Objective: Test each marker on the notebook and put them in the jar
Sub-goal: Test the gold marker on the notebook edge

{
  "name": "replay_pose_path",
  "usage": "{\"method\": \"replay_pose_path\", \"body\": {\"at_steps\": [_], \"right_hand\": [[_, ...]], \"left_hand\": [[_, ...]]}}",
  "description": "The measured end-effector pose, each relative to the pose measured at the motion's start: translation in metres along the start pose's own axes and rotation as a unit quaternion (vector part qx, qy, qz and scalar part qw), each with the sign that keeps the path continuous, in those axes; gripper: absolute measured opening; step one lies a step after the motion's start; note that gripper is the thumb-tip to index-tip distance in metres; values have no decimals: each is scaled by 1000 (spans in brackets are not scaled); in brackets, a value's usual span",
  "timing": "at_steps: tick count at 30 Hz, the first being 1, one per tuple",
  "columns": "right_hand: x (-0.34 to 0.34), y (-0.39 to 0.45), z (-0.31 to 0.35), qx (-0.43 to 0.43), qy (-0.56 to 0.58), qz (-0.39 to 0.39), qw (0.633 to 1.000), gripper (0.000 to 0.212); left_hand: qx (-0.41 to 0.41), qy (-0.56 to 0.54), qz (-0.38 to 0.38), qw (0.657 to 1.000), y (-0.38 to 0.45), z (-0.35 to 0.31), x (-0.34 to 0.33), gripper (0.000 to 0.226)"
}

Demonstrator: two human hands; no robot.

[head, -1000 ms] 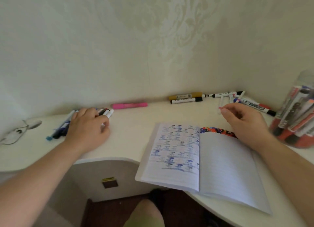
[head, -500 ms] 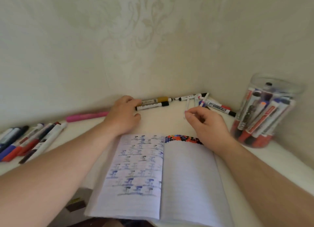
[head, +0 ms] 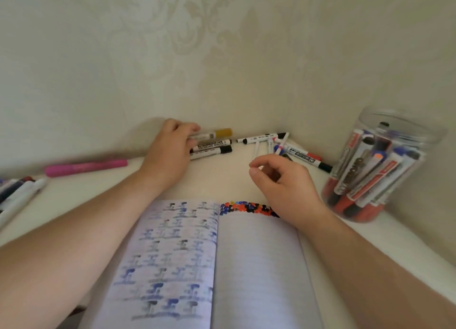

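Note:
An open lined notebook (head: 259, 267) lies in front of me, with blue test marks on its left page and a band of coloured dots along the top of the right page. My left hand (head: 170, 151) reaches to the wall, its fingers curled over the left end of a yellow-capped marker (head: 219, 133); two black-capped whiteboard markers (head: 212, 147) lie just below it. My right hand (head: 283, 180) hovers above the notebook's top edge, loosely curled and holding nothing. A clear plastic jar (head: 404, 121) stands at the right with several markers inside.
Several thin and thick markers (head: 261, 138) lie scattered in the corner beyond my right hand. A pink marker (head: 86, 167) lies by the wall at the left, and a pile of markers (head: 17, 193) at the far left. The desk edge curves toward me.
My left hand moved from the left pile across to the markers at the wall and curled onto the yellow-capped one. My right hand stayed near the notebook's top edge. The view swung right.

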State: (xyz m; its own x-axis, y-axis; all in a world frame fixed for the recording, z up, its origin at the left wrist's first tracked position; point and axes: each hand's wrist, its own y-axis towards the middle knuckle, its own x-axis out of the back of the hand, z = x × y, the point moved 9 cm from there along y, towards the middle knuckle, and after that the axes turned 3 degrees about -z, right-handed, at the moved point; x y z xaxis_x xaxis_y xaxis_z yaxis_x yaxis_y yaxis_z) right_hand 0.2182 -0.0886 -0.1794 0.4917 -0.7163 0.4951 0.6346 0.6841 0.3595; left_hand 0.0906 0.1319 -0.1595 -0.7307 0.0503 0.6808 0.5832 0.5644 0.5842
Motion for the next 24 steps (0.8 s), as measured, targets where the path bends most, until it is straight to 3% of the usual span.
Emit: {"method": "replay_pose_path", "body": {"at_steps": [5, 8, 10, 11, 13, 15, 17, 19, 23, 24], "right_hand": [[11, 0, 11, 55, -58, -47, 996, 63], [15, 0, 21, 88, -121, -81, 985, 49], [16, -1, 24, 84, -117, -91, 985, 30], [16, 0, 23, 68, -96, -91, 989, 22], [16, 1, 16, 2, 38, -82, 996, 10], [11, 1, 6, -71, 213, -66, 972, 19], [4, 0, 2, -113, 290, -51, 949, 21], [-2, 1, 3, -120, 316, -32, 941, 20], [1, 1, 13, -53, 273, -33, 960, 34], [3, 1, 17, -32, 254, -40, 966, 35]], "left_hand": [[-79, -126, 80, 986, -2, -76, 15, 35], [-118, -236, 88, 961, -22, -111, 18, 26], [-113, -354, 133, 919, -35, -123, 10, 36], [-110, -370, 163, 908, -40, -125, 4, 47], [-144, -284, 187, 929, -45, -124, -5, 68], [-166, -199, 195, 946, -50, -121, -14, 83], [-140, -195, 227, 944, -53, -115, -24, 89], [-117, -190, 251, 942, -55, -111, -32, 73], [-149, -158, 218, 952, -55, -115, -27, 10], [-155, -158, 222, 950, -57, -117, -27, 13]]}}
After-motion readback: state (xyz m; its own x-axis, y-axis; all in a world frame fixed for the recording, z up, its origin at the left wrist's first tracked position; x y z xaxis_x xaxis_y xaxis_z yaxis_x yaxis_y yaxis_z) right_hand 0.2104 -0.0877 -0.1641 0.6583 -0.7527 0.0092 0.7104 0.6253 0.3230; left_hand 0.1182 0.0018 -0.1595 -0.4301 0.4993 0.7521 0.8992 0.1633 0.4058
